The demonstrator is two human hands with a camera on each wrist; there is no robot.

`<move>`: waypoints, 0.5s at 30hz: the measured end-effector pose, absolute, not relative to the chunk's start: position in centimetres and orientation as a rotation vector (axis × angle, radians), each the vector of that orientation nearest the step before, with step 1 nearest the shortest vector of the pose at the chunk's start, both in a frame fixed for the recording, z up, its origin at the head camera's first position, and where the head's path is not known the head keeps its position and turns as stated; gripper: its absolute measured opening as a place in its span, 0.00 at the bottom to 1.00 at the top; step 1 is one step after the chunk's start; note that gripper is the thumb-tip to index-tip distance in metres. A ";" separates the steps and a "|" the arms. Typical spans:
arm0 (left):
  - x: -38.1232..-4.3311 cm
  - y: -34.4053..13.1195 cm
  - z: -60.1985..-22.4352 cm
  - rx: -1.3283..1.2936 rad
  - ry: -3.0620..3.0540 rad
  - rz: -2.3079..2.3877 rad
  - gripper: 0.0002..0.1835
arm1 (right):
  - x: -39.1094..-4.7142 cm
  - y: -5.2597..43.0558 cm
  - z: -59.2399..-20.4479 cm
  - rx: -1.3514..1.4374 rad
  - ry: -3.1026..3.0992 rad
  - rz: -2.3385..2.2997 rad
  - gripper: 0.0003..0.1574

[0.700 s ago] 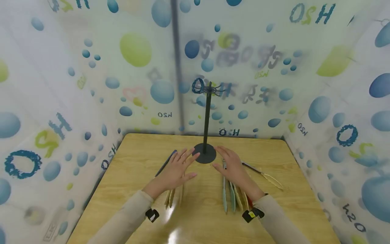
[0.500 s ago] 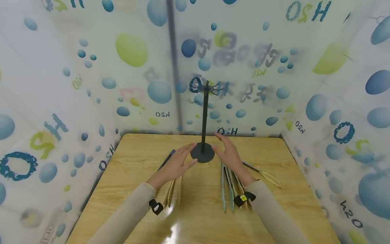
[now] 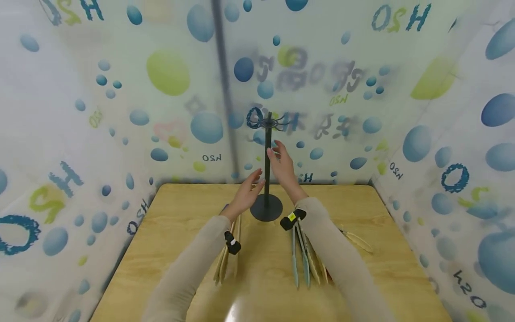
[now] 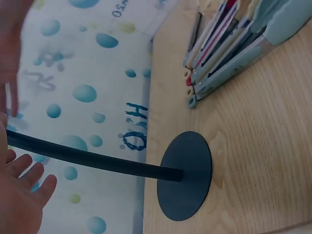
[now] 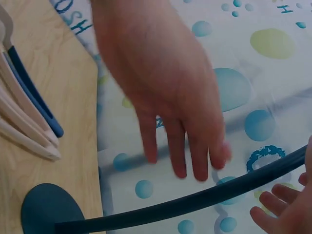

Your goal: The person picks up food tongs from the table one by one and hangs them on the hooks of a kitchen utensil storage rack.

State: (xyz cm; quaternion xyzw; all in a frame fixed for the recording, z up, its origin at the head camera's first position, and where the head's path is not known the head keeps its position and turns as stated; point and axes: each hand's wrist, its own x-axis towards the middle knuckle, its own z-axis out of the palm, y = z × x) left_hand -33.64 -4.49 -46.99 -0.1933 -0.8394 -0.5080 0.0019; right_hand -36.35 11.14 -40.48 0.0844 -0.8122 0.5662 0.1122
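Observation:
A black stand with a round base (image 3: 266, 208), an upright pole (image 3: 267, 172) and a ring of hooks (image 3: 269, 122) rises near the table's back. My left hand (image 3: 246, 193) is beside the lower pole, fingers extended and loosely bent. Higher up, my right hand (image 3: 283, 166) is raised on the pole's other side, its fingertips close to it. Both hands appear with fingers apart and nothing held, the left hand (image 5: 161, 83) large in the right wrist view and the right hand (image 4: 9, 53) at the left wrist view's upper left.
Several tongs (image 4: 234, 58) with pale green, cream and red parts lie right of the base, partly under my right arm. Cream-coloured utensils (image 5: 24, 112) and a blue-handled one (image 5: 36, 92) lie to the left. Patterned curtains (image 3: 169, 71) surround the wooden table (image 3: 193, 197).
Both hands have risen and come closer to the pole. My right hand went up from near the base to mid-pole. The stand and utensils stay where they were.

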 end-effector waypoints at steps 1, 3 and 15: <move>-33.9 -4.2 -47.2 -0.609 -2.632 -1.606 0.31 | -36.7 10.8 -40.3 0.255 -2.391 1.657 0.33; -34.4 -3.6 -47.7 -0.626 -2.624 -1.639 0.31 | -37.5 10.2 -40.3 0.272 -2.415 1.603 0.31; -36.6 -2.0 -50.1 -0.664 -2.609 -1.591 0.31 | -39.1 9.5 -41.0 0.324 -2.411 1.305 0.30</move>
